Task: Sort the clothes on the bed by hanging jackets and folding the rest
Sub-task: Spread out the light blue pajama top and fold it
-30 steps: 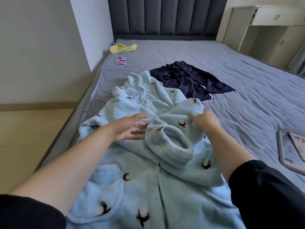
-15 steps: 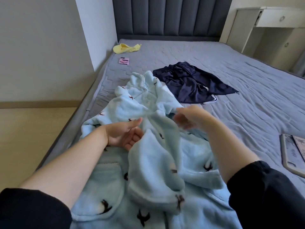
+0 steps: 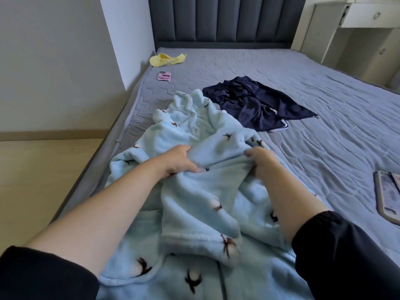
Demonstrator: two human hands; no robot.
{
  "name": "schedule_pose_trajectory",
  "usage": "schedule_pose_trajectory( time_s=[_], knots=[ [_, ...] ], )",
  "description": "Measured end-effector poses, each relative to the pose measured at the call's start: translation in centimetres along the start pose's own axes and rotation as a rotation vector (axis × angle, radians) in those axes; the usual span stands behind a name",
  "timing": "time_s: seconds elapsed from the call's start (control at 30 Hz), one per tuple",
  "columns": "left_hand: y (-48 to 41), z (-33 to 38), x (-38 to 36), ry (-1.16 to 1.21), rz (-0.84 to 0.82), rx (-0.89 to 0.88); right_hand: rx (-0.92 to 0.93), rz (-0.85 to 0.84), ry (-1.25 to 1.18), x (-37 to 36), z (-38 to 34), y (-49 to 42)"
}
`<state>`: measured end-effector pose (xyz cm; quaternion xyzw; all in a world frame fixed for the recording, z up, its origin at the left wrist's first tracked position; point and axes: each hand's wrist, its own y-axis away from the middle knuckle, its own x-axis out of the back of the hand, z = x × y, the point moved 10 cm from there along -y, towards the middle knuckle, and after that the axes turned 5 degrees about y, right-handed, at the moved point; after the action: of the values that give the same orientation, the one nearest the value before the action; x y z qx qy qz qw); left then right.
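Observation:
A light blue fleece jacket (image 3: 201, 198) with dark bird-like prints lies crumpled on the near left part of the grey bed (image 3: 324, 109). My left hand (image 3: 179, 162) grips a bunched fold of its fabric. My right hand (image 3: 260, 160) grips the same fold a little to the right, fingers curled into the fleece. A sleeve hangs down between my forearms. Dark navy shorts (image 3: 257, 105) with white trim lie beyond the jacket. A small yellow garment (image 3: 165, 59) lies near the headboard at the bed's left edge.
A pink phone (image 3: 164, 76) lies on the bed near the yellow garment. A tablet or case (image 3: 387, 198) rests at the right edge. A white wall column (image 3: 127, 40) stands left of the bed, a cream desk (image 3: 357, 24) at the back right, wooden floor (image 3: 43, 180) on the left.
Both hands went from reaching over the jacket to gripping a fold of it. The sleeve was pulled toward me and now hangs between my arms.

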<state>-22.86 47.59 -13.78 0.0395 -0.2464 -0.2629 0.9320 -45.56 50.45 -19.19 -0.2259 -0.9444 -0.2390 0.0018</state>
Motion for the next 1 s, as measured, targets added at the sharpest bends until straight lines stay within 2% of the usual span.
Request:
schedule_pose_trajectory(
  time_s=[0.07,0.13,0.23,0.3,0.37,0.43,0.5,0.53,0.6,0.63,0.7,0.77,0.8,0.9,1.0],
  knots=[
    [0.3,1.0,0.6,-0.530,0.015,-0.120,-0.072,0.067,-0.137,1.8,1.6,0.1],
    [0.8,0.9,-1.2,-0.840,-0.108,-0.180,-0.103,0.002,-0.247,1.5,2.2,0.1],
    [1.3,0.1,-2.8,-0.882,-0.252,-0.117,-0.080,-0.202,-0.313,-0.6,0.4,1.2],
    [1.2,0.4,-2.8,-0.877,-0.250,-0.103,-0.022,-0.296,-0.222,-2.1,-1.0,2.2],
    [1.1,1.0,-3.3,-0.938,-0.225,-0.143,-0.006,-0.211,-0.108,-2.0,-1.0,2.2],
    [1.1,1.5,-4.3,-0.971,-0.207,-0.182,0.057,0.020,-0.105,0.1,-0.6,1.4],
    [0.9,2.1,-4.8,-0.864,-0.195,-0.154,0.128,0.249,0.037,3.0,-0.7,0.8],
    [0.8,2.2,-4.7,-0.772,-0.197,-0.122,0.073,0.300,0.159,3.9,0.0,0.4],
    [0.8,2.4,-4.7,-0.478,-0.226,-0.064,-0.038,0.308,0.243,4.5,0.8,0.3],
    [0.8,2.3,-4.6,-0.323,-0.216,-0.051,-0.054,0.313,0.195,4.9,1.0,0.0],
    [0.2,1.8,-3.2,-0.177,-0.059,-0.068,-0.062,0.220,-0.104,3.8,1.0,-0.1],
    [-0.2,1.0,-1.3,-0.233,0.131,-0.065,-0.109,0.080,-0.249,1.6,1.2,0.1],
    [-0.2,0.4,-1.3,-0.239,0.137,-0.029,-0.137,-0.006,-0.207,0.4,1.4,0.2],
    [-0.5,-1.7,-3.3,-0.062,-0.045,0.112,-0.158,-0.164,-0.074,-1.7,2.0,0.8],
    [0.7,-2.2,-5.7,0.297,-0.273,0.243,-0.068,-0.094,-0.258,-0.4,0.6,0.1]
  ],
)
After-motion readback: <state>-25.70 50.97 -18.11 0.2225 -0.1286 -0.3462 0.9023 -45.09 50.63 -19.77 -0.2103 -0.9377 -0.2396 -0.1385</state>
